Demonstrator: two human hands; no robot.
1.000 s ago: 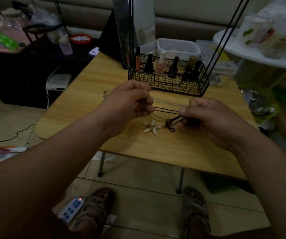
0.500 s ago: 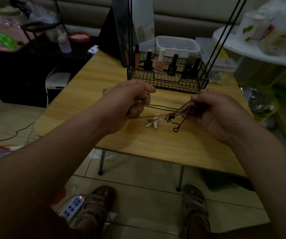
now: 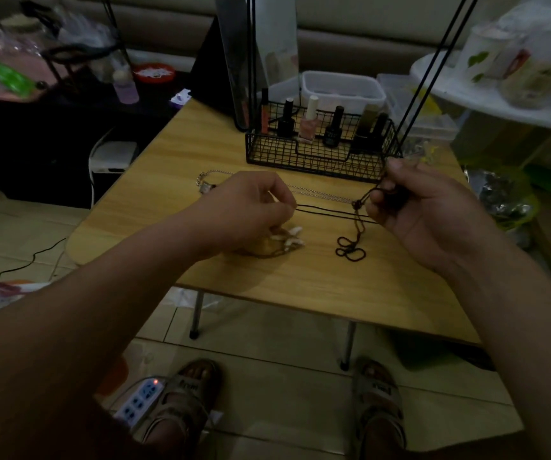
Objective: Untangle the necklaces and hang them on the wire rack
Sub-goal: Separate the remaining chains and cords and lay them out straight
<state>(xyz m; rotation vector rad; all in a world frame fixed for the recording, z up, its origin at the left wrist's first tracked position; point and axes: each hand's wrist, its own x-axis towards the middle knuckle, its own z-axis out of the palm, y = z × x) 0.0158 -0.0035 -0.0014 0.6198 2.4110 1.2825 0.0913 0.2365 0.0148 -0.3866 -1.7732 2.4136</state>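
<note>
A black cord necklace [image 3: 330, 211] stretches taut between my two hands above the wooden table [image 3: 317, 277]. My left hand [image 3: 247, 207] pinches its left end, and a white starfish pendant [image 3: 292, 239] shows just below that hand. My right hand [image 3: 410, 200] pinches the cord by a small knot, and a looped tail of cord [image 3: 350, 250] hangs down onto the table. A thin silver chain necklace [image 3: 320, 194] lies on the table behind the cord, its clasp end [image 3: 205, 184] at the left. The black wire rack [image 3: 320, 154] stands just beyond, its tall rods rising out of view.
Several nail polish bottles [image 3: 309, 122] stand inside the rack's basket. A white plastic tub [image 3: 342, 89] and clear boxes sit behind it. A white round shelf [image 3: 499, 97] with cups overhangs at right. A power strip [image 3: 139, 398] lies on the tiled floor by my sandalled feet.
My right hand has lifted up and to the right toward the rack, drawing the cord out. The looped tail now rests on the table. My left hand lowered slightly over the starfish.
</note>
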